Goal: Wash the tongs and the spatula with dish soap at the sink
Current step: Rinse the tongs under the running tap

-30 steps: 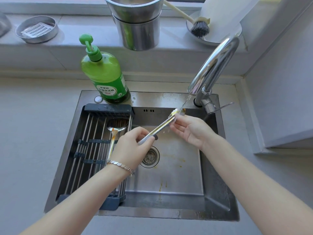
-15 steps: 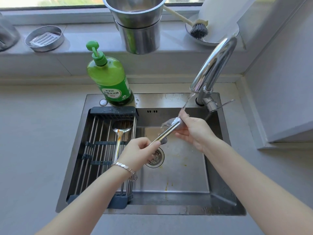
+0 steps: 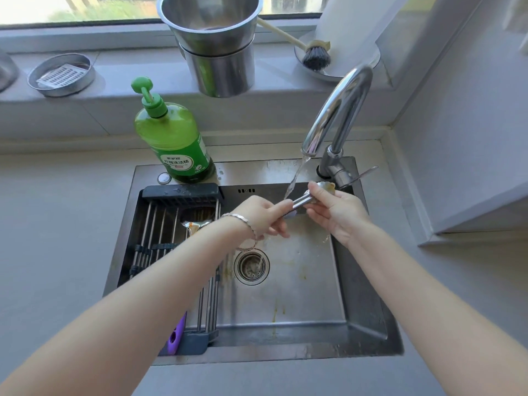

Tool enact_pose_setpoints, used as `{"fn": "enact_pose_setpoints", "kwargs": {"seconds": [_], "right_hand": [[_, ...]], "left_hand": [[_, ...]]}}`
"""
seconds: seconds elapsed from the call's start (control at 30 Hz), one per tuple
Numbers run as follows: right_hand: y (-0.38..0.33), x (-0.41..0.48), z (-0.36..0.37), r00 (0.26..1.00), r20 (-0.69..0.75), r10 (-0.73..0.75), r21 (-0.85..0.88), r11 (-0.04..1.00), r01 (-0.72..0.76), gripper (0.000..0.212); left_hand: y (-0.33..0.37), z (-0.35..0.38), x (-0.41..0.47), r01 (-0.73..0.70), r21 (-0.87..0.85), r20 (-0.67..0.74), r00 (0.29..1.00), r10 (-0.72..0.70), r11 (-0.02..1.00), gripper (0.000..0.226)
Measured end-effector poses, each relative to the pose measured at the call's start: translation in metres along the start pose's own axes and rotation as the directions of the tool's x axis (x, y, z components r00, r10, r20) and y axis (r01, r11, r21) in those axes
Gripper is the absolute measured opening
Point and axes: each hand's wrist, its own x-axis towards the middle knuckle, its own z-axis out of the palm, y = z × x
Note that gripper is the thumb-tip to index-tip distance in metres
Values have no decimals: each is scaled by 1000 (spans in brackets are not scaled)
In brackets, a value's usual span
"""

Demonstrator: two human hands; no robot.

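Hiding tongs [image 3: 300, 200] handle: left hand [image 3: 261, 215]

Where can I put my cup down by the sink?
The grey counter left of the sink is bare, and so is the strip in front of it. The window ledge is crowded with pots, a brush and a dish; the rack fills the sink's left half.

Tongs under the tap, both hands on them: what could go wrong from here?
1. The wet tongs could slip: the left hand and right hand hold only their ends.
2. The water stream strikes them near the sink back rim, so it may splash out.
3. The left forearm crosses over the soiled spatula and could brush it.
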Motion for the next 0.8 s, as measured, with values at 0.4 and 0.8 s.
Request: {"fn": "enact_pose_setpoints", "kwargs": {"seconds": [0.4,0.8], "right_hand": [[-1,4,17,999,11,39,114,993,-40,10],[23,-9,42,998,47,42,-43,998,-40,40]], "left_hand": [[-10,-14,1,53,-86,-209,975,-70,995,54],[-53,-29,-43,-6,-297,-134,990,-36,955,12]]}}
